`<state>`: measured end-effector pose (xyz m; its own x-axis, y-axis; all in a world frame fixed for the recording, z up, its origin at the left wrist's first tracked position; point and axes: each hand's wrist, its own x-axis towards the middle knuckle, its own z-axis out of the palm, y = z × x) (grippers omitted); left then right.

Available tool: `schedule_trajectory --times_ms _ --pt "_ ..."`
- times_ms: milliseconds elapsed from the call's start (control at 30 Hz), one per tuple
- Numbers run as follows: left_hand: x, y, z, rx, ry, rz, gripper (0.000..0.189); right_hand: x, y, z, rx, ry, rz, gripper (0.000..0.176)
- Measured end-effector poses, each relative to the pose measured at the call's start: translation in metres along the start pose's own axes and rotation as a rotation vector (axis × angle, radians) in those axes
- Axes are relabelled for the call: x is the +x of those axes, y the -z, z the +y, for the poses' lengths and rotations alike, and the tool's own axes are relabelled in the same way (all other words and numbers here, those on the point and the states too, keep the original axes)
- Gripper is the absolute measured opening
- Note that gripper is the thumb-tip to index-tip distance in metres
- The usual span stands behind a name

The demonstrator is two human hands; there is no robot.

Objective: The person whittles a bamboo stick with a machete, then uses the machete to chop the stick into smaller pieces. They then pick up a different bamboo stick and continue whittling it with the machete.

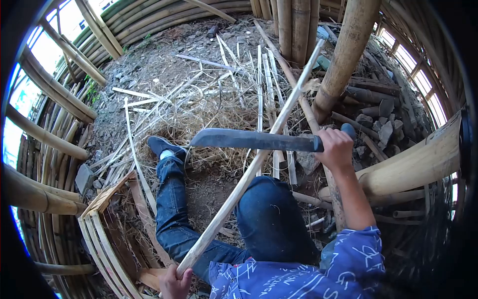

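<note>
My right hand (337, 148) is wrapped round the handle of a machete (254, 140), its dark blade pointing left across the view. The blade lies over a long pale bamboo strip (234, 197) and overlaps it near the middle. At the lower end of that strip, my left hand (175, 283) grips it with the thumb on top. From there the strip slants up and right, past my bent knee (273, 217), its far end near the bamboo posts. Curly shavings (214, 119) and split strips lie on the ground beyond the blade.
Thick bamboo posts (343, 55) stand at the upper right, with a large bamboo pole (413, 154) slanting at the right. A slatted wooden crate (107, 249) is at the lower left. Rubble stones (386, 132) and wood pieces lie right of the posts. Bamboo fencing surrounds the ground.
</note>
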<state>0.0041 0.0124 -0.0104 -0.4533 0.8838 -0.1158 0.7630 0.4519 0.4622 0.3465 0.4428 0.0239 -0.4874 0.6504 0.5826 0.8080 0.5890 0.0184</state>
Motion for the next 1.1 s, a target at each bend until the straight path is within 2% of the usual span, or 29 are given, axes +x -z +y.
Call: schedule_trajectory --times_ms 67,100,133,167,200,233,267,300,367,400,467,600,667,700,733,800,867,933,967,1033,1067,1100 --pt "-0.010 -0.007 -0.014 0.058 -0.023 -0.004 0.034 0.004 0.004 0.008 -0.064 0.021 0.003 0.012" --pt "-0.023 -0.022 -0.040 0.142 -0.055 -0.005 0.034 0.007 0.006 0.015 -0.057 0.023 0.029 0.011" --pt "-0.057 -0.070 -0.114 0.346 -0.139 -0.021 0.034 0.012 0.007 0.026 -0.050 0.023 0.056 0.010" --pt "-0.089 -0.113 -0.174 0.569 -0.247 -0.024 0.034 0.014 -0.006 0.056 -0.081 -0.188 0.072 0.013" --pt "-0.051 -0.039 -0.060 0.360 -0.168 -0.068 0.035 0.009 -0.024 0.086 -0.115 -0.402 0.066 0.017" --pt "-0.010 0.037 0.058 0.153 -0.085 -0.096 0.035 0.009 -0.033 0.097 -0.203 -0.605 0.044 0.009" --pt "-0.011 0.034 0.049 0.141 -0.077 -0.092 0.035 0.014 -0.033 0.077 -0.227 -0.612 0.124 0.008" --pt "-0.005 0.023 0.032 0.116 0.031 -0.069 0.035 0.020 -0.038 0.062 -0.194 -0.585 0.143 0.009" --pt "-0.009 0.016 -0.009 -0.220 0.348 -0.047 0.033 0.021 -0.043 0.040 -0.152 -0.557 0.074 0.010" --pt "-0.008 0.028 -0.011 -0.195 0.325 -0.041 0.033 0.021 -0.039 0.032 -0.088 -0.487 0.114 0.010" --pt "-0.011 0.044 0.002 -0.072 0.173 -0.026 0.033 0.016 -0.047 0.029 -0.074 -0.459 0.055 0.011" --pt "-0.021 0.042 -0.003 0.021 0.113 -0.009 0.033 -0.004 -0.079 0.018 0.062 -0.553 -0.037 0.008" --pt "-0.026 0.034 -0.011 0.063 0.092 -0.006 0.033 -0.016 -0.098 0.021 0.374 -0.558 0.023 0.007" --pt "-0.030 0.030 -0.015 0.086 0.080 -0.005 0.033 -0.010 -0.087 0.012 0.540 -0.594 -0.004 0.011" --pt "-0.032 0.026 -0.019 0.110 0.064 0.000 0.033 -0.013 -0.091 0.011 0.538 -0.596 -0.003 0.011" --pt "-0.032 0.019 -0.022 0.144 0.042 0.008 0.034 -0.016 -0.096 0.008 0.863 -0.750 -0.044 0.011" --pt "-0.032 0.017 -0.020 0.132 0.058 0.015 0.035 -0.014 -0.089 0.003 0.832 -0.757 -0.025 0.009" --pt "-0.024 0.026 -0.002 -0.074 0.138 -0.004 0.032 -0.001 -0.057 -0.012 0.536 -0.648 0.087 0.008" --pt "-0.023 0.029 0.005 -0.076 0.137 -0.005 0.032 -0.009 -0.060 -0.005 0.445 -0.598 0.042 0.010" --pt "-0.025 0.032 0.014 -0.449 0.415 -0.119 0.032 -0.012 -0.049 -0.014 0.347 -0.553 0.054 0.008" --pt "-0.028 0.032 0.013 -0.447 0.418 -0.120 0.032 -0.012 -0.043 -0.018 0.252 -0.508 0.066 0.006" --pt "-0.030 0.033 0.010 -0.246 0.296 -0.093 0.034 -0.011 -0.038 -0.020 0.254 -0.510 0.061 0.006"
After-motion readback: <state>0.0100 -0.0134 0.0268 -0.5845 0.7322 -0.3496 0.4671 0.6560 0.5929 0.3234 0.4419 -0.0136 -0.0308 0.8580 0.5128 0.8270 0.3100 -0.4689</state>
